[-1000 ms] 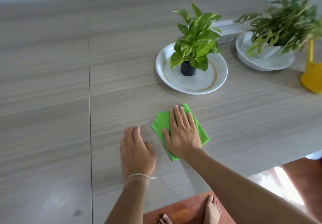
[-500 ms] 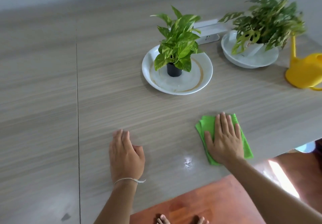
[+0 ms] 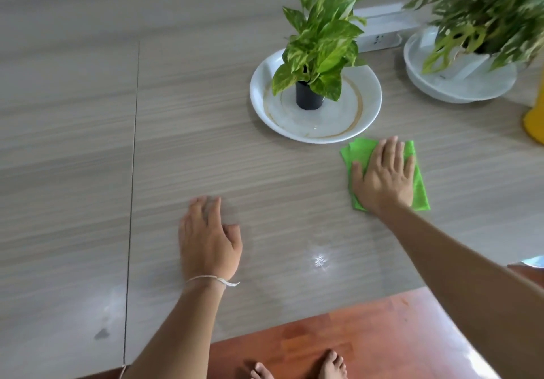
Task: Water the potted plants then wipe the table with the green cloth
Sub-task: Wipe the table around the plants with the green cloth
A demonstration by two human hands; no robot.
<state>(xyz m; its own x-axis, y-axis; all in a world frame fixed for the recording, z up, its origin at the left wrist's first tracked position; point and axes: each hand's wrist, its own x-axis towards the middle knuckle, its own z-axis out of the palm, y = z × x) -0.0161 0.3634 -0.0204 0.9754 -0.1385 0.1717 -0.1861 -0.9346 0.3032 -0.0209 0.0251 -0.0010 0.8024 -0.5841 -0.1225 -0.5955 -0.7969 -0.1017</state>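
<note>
from my remote station i found the wiping stage under way. the right hand (image 3: 382,175) lay flat, fingers spread, pressing the folded green cloth (image 3: 419,184) onto the table (image 3: 73,143), just beside the rim of the near white plate (image 3: 369,113). the left hand (image 3: 207,240) rested on the bare surface, fingers relaxed and grasping nothing. the small potted plant (image 3: 319,43) stood on its plate; a second plant (image 3: 494,10) stood in a white dish at far right. watering appeared finished, though i could not confirm wet soil. much of the tabletop, by my judgement, remained to be wiped.
</note>
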